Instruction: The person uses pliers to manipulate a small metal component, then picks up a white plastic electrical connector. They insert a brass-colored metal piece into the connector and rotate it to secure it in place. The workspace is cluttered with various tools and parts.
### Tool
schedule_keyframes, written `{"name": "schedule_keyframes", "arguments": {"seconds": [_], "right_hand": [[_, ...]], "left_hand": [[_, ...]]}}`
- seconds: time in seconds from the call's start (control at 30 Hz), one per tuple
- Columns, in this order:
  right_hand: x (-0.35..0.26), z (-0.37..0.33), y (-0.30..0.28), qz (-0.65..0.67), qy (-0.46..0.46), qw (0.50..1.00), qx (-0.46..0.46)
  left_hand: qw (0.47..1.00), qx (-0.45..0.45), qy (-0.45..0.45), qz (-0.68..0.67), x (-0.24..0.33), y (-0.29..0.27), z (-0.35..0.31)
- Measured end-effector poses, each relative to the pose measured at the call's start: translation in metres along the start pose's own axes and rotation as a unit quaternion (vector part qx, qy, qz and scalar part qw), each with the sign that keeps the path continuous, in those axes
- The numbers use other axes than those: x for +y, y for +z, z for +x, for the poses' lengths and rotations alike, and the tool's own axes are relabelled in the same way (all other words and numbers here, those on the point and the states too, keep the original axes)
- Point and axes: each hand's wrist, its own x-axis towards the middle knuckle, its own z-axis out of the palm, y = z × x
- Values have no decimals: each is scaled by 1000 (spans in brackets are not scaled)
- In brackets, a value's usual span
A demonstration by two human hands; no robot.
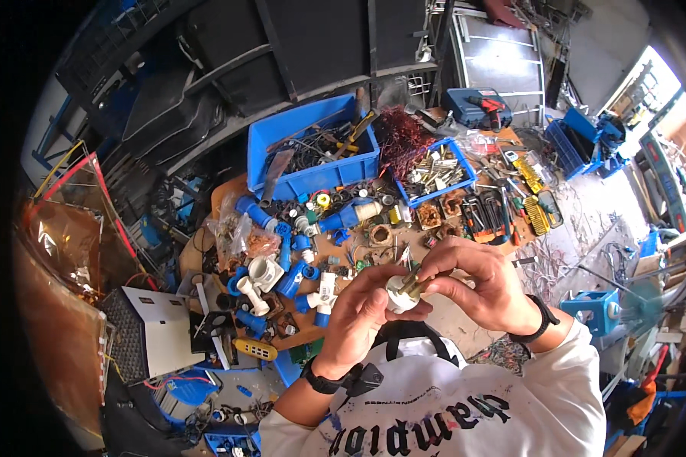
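Observation:
Close in front of my chest, my left hand (pixel 356 314) is closed around a small white round plastic piece (pixel 401 302). Out of its top stick dull brass-coloured metal prongs (pixel 411 286). My right hand (pixel 472 283) pinches these between thumb and fingers, touching the white piece's edge. Both hands meet above the near edge of the cluttered workbench (pixel 364 268). Fingers partly hide the white piece, so its full shape and exact kind cannot be made out.
Blue and white pipe fittings (pixel 290 282) crowd the bench's left side. Behind them stands a blue crate (pixel 312 179) of tools, beside a blue tray (pixel 437 171) of metal parts. Pliers (pixel 503 213) lie at right. A yellow power strip (pixel 255 349) sits at the near left.

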Motion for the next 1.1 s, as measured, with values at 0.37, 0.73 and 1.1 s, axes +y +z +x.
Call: {"name": "schedule_keyframes", "arguments": {"seconds": [0.37,0.73,1.1], "right_hand": [[-22,-18,-29,-3,2,997,81],[-24,-25,-70,109,62,988,93],[-13,-22,-98,221,104,966,89]], "left_hand": [[1000,-16,7,17,7,44,21],[999,-10,26,28,-8,83,50],[999,-23,-19,-30,-14,106,66]]}}
